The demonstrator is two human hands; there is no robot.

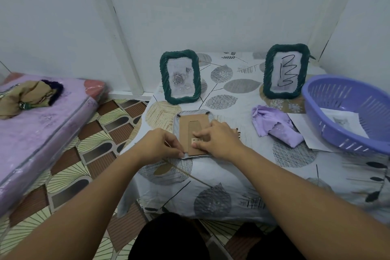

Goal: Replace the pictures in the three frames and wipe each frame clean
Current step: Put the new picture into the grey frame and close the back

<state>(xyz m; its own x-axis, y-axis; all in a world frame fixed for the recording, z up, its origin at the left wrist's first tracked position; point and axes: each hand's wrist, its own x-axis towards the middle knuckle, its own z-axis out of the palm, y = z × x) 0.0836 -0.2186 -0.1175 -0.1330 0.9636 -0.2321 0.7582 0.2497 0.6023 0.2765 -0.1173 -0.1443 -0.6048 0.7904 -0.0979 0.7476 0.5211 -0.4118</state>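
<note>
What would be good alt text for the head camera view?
Both hands, left hand and right hand, work on the cardboard back of a face-down frame on a leaf-print table. Behind stand two green frames; a purple cloth and basket lie right.

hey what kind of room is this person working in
Probably a small room in a home, maybe a bedroom. A mattress in a purple cover lies on the patterned tile floor, and a low table under a leaf-print cloth stands in the corner with picture frames and a plastic basket.
</note>
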